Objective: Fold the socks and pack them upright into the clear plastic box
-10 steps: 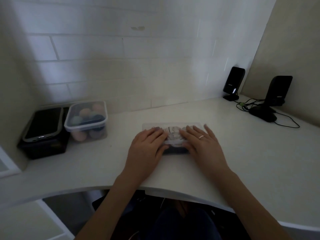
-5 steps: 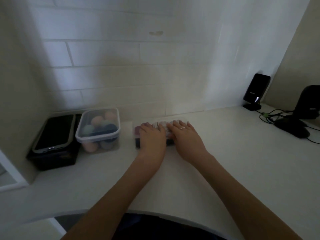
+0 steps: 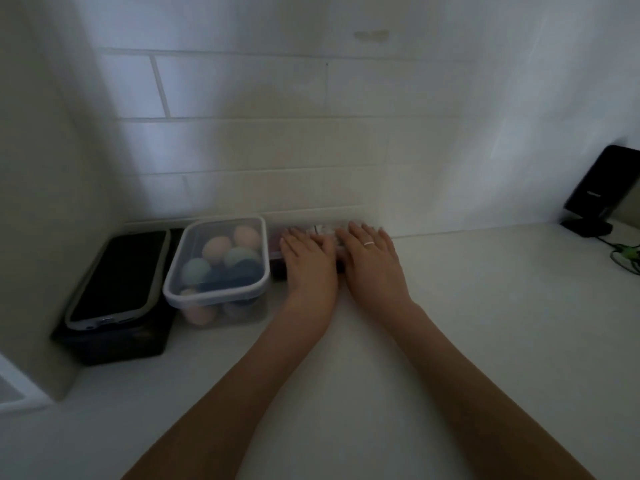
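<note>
A clear plastic box (image 3: 277, 237) with a lid stands against the tiled wall at the back of the white desk (image 3: 485, 323). Dark and patterned socks (image 3: 323, 230) show dimly through its lid. My left hand (image 3: 308, 261) and my right hand (image 3: 372, 259) lie flat on top of the box, fingers spread, palms down, covering most of it. A ring is on my right hand. Both arms are stretched far forward.
Directly left of the box is a second clear lidded box (image 3: 216, 268) with round pastel and blue sponges. Further left a phone (image 3: 117, 278) lies on a black box (image 3: 114, 341) in the corner. A black speaker (image 3: 595, 192) and cables (image 3: 623, 254) are at the far right.
Both hands have slid the box away from me and leftward across the desk, from its middle to the wall beside the sponge box. The hands stayed flat on the lid.
</note>
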Demonstrator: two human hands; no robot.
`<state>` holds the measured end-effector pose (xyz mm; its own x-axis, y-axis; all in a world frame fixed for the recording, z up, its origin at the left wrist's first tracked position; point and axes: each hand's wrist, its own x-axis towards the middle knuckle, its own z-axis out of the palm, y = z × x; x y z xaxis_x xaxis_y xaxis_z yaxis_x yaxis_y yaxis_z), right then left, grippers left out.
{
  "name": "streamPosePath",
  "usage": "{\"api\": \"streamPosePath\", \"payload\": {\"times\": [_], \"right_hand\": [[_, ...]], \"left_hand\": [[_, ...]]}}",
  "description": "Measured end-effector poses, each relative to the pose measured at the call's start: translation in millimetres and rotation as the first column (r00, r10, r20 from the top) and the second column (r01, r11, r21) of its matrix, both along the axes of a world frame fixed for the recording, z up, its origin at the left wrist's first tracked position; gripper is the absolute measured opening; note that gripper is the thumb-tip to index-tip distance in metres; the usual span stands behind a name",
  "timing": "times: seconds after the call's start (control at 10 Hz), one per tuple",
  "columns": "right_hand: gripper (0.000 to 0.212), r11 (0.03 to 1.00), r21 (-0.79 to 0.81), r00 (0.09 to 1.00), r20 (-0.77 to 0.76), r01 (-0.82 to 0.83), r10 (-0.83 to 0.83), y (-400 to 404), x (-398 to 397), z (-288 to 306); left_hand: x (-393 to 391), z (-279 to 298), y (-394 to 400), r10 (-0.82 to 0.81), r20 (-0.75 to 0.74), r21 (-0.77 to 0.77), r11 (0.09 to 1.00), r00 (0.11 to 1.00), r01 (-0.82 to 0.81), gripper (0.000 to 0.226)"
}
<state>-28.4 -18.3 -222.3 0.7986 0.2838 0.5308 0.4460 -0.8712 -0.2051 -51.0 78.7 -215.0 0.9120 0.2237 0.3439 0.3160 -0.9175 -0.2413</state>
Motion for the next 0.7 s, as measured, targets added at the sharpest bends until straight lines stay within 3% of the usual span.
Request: {"api": "streamPosePath", "payload": {"times": [0.1, 0.2, 0.3, 0.4, 0.5, 0.6, 0.7], "right_hand": [[0.044, 1.000, 0.002, 0.998, 0.058, 0.012, -0.012, -1, 7, -5], [0.044, 0.999, 0.039, 0.992, 0.122, -0.029, 0.024, -3, 8, -9], [0.048, 0.992, 0.094, 0.992, 0.096, -0.087, 0.078, -7, 6, -4], [0.047, 0.996, 0.052, 0.994, 0.088, -0.065, 0.061, -8, 4, -4], [0.054, 0.993, 0.067, 0.995, 0.019, -0.096, 0.095, -9, -1, 0], [0.045, 0.934, 0.308, 0.974, -0.075, -0.183, 0.215, -13, -2, 18], [0.030, 0.679, 0.701, 0.966, 0.054, -0.218, 0.254, -20, 1, 63]], "left_hand": [[6, -5, 2, -0.059, -0.045, -0.083, 0.995, 0.997, 0.055, 0.045], [1, -4, 10, -0.095, 0.009, -0.066, 0.993, 0.995, 0.095, 0.055], [-2, -2, 17, -0.229, 0.039, -0.079, 0.970, 0.973, 0.232, 0.067], [-4, 0, 18, -0.256, 0.095, -0.051, 0.964, 0.962, 0.262, 0.062], [-10, 4, 23, -0.299, 0.022, -0.132, 0.945, 0.954, 0.299, 0.060], [-15, 12, 26, -0.457, 0.153, -0.255, 0.838, 0.876, 0.482, 0.055], [-28, 38, 28, -0.343, 0.446, -0.558, 0.616, 0.827, 0.556, 0.041]]}}
